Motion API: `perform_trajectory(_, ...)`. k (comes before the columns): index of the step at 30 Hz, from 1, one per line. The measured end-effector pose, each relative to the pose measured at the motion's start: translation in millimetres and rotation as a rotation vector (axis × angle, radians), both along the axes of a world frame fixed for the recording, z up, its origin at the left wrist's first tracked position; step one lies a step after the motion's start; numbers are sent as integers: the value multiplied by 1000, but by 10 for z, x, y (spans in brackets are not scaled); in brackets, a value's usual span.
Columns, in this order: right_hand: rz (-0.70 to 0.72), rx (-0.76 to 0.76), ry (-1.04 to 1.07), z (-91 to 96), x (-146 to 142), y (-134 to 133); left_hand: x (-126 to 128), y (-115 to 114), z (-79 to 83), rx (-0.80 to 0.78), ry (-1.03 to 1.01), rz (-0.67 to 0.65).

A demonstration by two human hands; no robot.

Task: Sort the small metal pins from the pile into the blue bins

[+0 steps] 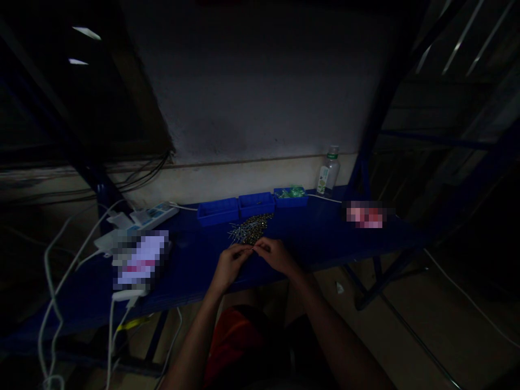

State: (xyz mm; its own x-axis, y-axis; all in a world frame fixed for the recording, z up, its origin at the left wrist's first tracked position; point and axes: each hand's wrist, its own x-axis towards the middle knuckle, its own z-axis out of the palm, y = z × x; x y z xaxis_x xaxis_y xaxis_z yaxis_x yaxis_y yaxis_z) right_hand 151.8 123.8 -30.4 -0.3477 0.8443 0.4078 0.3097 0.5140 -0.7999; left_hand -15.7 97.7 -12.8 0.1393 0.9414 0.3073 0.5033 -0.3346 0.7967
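My left hand point(232, 262) and my right hand point(275, 253) meet at the near side of a pile on the blue table point(320, 233). Fingertips of both are pinched together around something too small and dark to make out. Just beyond them lies the pile of small brassy metal pieces point(257, 230), with thin silvery pins point(236, 233) heaped on its left side. What kind of parts these are cannot be told in the dim light.
Behind the pile stand blue bins point(217, 212), the right one holding green plastic point(294, 192). A clear bottle point(330, 172) stands by the wall. At left are a power strip point(156, 215), white cables point(54, 295) and a blurred-out object point(142, 260); another blurred pink item point(365, 215) lies right.
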Motion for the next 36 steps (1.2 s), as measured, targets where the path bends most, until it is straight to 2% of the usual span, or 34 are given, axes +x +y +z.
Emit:
perform_trajectory(7,-27,-55,69,-41,7,41,3,19,-33,-108,-86,47)
perform_trajectory(11,-37,-50,87,-63,14,56,-3,0,-8,-93,-65,68)
perform_trajectory(15,-8,-17,28,-53,10,45,-4,-17,13,-81,-108,92)
perform_trajectory(21,38,36,-112,-39,-6,15,34,-49,44,-87,-161,42)
perform_trajectory(36,16,64,-127,-77,-14,35,36,-54,52,-83,-143,40)
